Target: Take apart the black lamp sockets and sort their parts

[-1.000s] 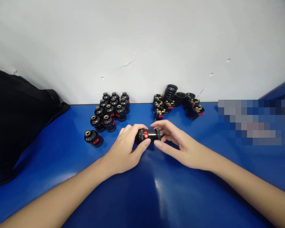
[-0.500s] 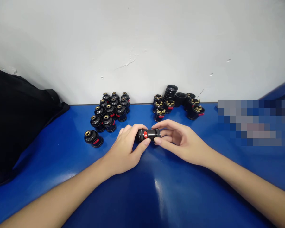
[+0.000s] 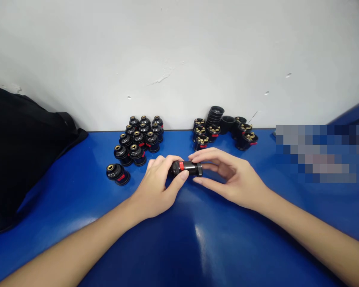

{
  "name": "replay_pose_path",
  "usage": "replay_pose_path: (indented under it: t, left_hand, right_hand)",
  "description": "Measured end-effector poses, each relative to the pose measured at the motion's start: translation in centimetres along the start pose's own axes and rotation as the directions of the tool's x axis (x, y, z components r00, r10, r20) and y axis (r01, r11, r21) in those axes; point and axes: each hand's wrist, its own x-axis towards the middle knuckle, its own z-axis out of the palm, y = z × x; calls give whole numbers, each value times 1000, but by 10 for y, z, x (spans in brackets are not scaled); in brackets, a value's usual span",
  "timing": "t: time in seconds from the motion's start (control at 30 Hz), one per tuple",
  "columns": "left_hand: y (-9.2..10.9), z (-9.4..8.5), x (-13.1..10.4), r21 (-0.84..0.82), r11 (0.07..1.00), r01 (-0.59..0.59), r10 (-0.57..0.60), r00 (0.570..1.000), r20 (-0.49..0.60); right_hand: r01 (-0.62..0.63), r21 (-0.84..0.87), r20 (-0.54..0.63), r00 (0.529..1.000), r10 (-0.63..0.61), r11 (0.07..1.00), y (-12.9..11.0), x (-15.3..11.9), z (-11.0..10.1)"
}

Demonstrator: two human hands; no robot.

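black lamp socket [image 3: 187, 168] with a red tab, held between left hand [image 3: 155, 187] and right hand [image 3: 230, 177], over a glossy blue table [image 3: 197, 239]. far left cluster of sockets [image 3: 139, 137]: black, brass tops, red accents; far right group of parts [image 3: 224, 127]: black with brass and red. white wall [image 3: 179, 52]; black cloth [image 3: 20, 151] at left.

2 bare forearms — no sleeves.

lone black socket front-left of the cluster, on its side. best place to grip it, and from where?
Probably grip the lone socket across its wide flanged base, coming from above. It lies tilted, brass end toward the black bag, apart from the cluster, so fingers have room on both sides.
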Motion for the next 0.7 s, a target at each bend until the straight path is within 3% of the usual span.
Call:
replay_pose_path:
  t: [0.13, 0.23, 0.3, 0.4, 0.47, 0.53, 0.6, 0.7]
  left_hand:
    - [-1, 0, 0, -23, 999, -33, 33, 999, -11]
    - [0, 0, 0, -11, 999, -45, 45, 999, -3]
    - [1, 0, 0, 5, 1000, -30, 30, 1000, -4]
    - [4, -1, 0, 16, 1000, 4, -4, 1000, -11]
    - [4, -2, 0, 12, 1000, 15, -15, 1000, -18]
    - [4, -2, 0, 0, 1000, 10, -10, 1000, -27]
    - [2, -1, 0, -12, 1000, -8, 8, 1000, -27]
    - [0, 0, -1, -21, 999, -46, 46, 999, -25]
  right_hand:
    - [-223, 30, 34, 974, 222, 974, 0, 1, 1]
    - [-294, 71, 64, 955, 290, 953, 0, 3, -2]
    - [-251, 66, 56, 967, 247, 966, -1, 3, -4]
    - [-51, -4, 16, 999, 51, 999, -3, 2, -8]
    - [84, -88, 19, 996, -83, 993, -3, 0, -8]
    - [121, -143, 44, 992, -116, 982, -4, -1, -6]
    - [34, -113, 45, 999, -29, 993, -4, 0, -3]
    - [-209, 16, 22, 978, 208, 978, -4, 2, 1]
